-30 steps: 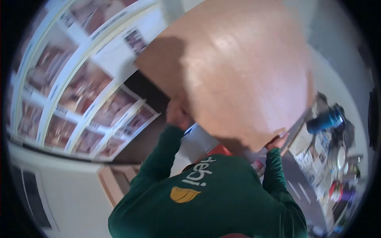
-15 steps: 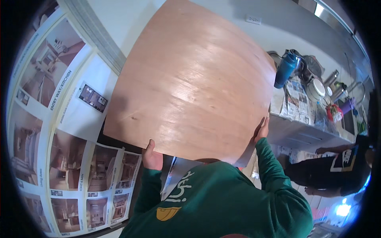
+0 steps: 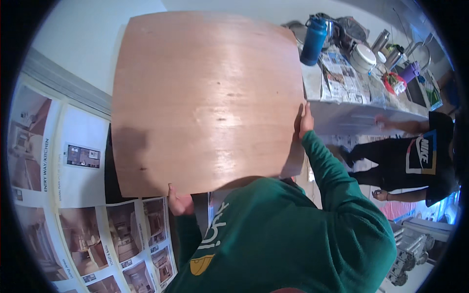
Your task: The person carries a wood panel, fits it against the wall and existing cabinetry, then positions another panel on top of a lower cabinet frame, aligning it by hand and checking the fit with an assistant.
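Note:
A large reddish-brown plywood sheet (image 3: 215, 97) stretches out in front of me, its surface glossy under the light. My left hand (image 3: 181, 201) grips the near edge toward its left corner, thumb up over the board and the other fingers mostly hidden beneath. On the right edge, my right hand (image 3: 306, 121) is closed around the side of the sheet, some fingers out of sight behind it. Both of my arms are in green sleeves.
A counter (image 3: 315, 80) to the right carries newspaper, a blue tumbler (image 3: 314, 41), a white pot (image 3: 363, 57) and several bottles. Another person (image 3: 415, 156) stands right of me. Boards with interior pictures (image 3: 83, 239) line the left, beside a white wall (image 3: 93, 49).
The plywood sheet has shifted left in view and looks turned a little, with both my hands still on it. The counter also appears further left, and the other person's arms have spread.

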A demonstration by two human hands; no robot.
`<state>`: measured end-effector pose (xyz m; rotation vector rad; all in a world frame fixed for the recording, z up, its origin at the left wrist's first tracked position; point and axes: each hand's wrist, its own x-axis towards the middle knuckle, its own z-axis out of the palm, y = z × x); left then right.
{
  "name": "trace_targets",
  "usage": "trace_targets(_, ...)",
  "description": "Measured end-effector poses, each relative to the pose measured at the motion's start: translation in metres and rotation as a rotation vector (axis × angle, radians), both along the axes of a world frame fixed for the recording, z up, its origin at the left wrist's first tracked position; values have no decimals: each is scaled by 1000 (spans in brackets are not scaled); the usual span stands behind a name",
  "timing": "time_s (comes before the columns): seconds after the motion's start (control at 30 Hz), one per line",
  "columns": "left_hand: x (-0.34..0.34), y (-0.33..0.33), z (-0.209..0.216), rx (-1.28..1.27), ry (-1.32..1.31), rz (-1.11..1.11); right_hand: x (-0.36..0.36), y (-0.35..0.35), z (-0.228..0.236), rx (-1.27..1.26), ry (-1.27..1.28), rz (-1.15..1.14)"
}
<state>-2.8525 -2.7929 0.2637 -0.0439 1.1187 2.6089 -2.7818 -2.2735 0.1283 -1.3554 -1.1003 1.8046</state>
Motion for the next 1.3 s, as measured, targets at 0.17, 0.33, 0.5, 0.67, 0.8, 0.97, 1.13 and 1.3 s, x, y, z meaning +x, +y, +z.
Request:
trace_targets(0.17, -7, -10, -31, -39, 42, 9, -7, 18, -25, -14, 28, -2)
trace_targets(0.33, 3, 1, -30, -15, -26, -60, -7, 36, -17, -41, -131, 72)
trace_targets(0.5, 3, 4, -40, -147, -69, -25, -2, 39, -4, 16, -189, 117)
trace_targets(0.67, -4, 2, -68, -105, -107, -45, 6, 48, -3, 27, -258, 94)
trace_targets(0.8, 0, 22, -69, -98, -166, -18, 8, 40, 17, 89, -349, 72)
trace_targets(0.97, -4, 27, -86, 31, -308, -124, 17, 61, -5, 96, -392, 164)
trace_targets(1.13, -9, 43, -98, 74, -228, -190, 25, 78, -24, 77, -482, 69)
trace_targets(1.3, -2, 35, -87, -62, -222, -40, 4, 58, 18, 20, -438, 273)
